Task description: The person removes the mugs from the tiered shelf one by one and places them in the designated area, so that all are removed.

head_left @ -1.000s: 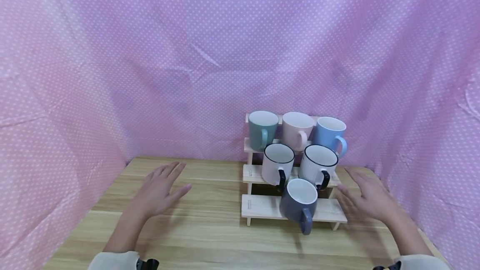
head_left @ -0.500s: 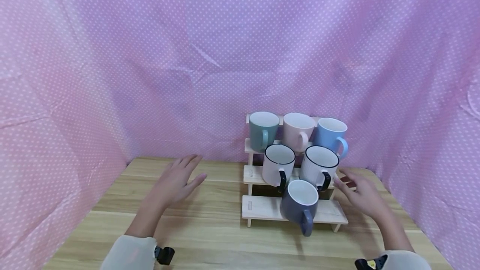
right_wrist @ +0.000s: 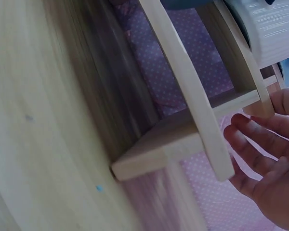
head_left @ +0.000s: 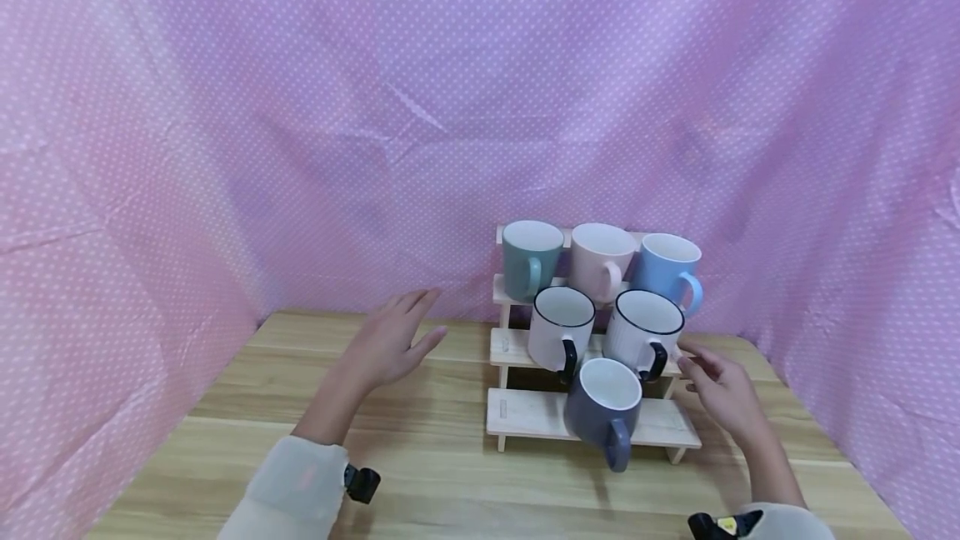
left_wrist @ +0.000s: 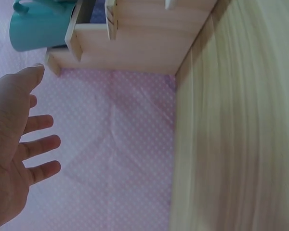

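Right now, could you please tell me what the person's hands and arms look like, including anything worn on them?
The left hand and right hand are bare. The sleeves are off-white, with a small black wrist-worn device at each cuff; the right one bears a yellow mark.

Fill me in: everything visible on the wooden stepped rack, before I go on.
The wooden stepped rack looks like pale wood, with flat planks across side panels. It stands upright on the tabletop and bears six mugs: one on the lowest plank, two on the next, three above. The right hand is at its right side; contact is unclear. The left hand is apart, left of it.
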Demonstrator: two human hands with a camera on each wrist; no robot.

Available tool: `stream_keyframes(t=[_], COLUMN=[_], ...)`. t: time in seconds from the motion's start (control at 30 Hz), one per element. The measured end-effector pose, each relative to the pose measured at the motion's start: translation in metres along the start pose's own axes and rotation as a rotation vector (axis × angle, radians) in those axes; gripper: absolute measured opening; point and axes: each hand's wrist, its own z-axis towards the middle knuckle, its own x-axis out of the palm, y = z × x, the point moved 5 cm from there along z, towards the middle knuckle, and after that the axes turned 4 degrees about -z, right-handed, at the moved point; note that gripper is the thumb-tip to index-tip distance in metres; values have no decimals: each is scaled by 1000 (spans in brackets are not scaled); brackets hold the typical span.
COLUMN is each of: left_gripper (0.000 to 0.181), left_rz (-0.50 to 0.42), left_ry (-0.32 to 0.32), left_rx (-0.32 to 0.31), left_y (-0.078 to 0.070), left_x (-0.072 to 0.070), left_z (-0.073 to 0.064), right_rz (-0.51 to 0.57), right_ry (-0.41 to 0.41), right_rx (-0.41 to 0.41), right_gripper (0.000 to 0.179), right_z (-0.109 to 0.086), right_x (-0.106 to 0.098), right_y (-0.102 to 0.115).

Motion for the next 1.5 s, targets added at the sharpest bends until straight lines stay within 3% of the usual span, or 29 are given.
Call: stream_keyframes(t=[0.23,0.4,0.53,0.7,0.83,0.97,1.1,1.3,1.5], left_gripper=[63,57,54,47,42,41,39,35,30], left_rz=[31,-2,14,-12,-113,-216,-260,-351,-572], left_ry=[-10,-78,-139,-209,-240,-230,-215,-232,-229], left_rx=[56,132,191,260,240,207,180,189,137], left_y=[-24,-42,-53,-66,-72,-77,-83,-92,-99], left_x=[0,-1,0,2,4,8,14,19,19], left_z=[23,40,50,59,64,68,71,77,87], right_rz=[242,367,395,330,314,341,364,383,342], right_ry=[-20,-18,-23,-34,-30,-33,-31,-31,-27], right_rx=[110,143,155,158,166,167,165,170,173], right_gripper=[51,57,58,58,58,56,56,57,58], right_z=[-5,-7,-7,-7,-6,-5,-5,-6,-6], right_x=[6,11,13,11,11,12,13,13,13], right_y=[-7,-12,-14,-13,-13,-14,-16,-15,-13])
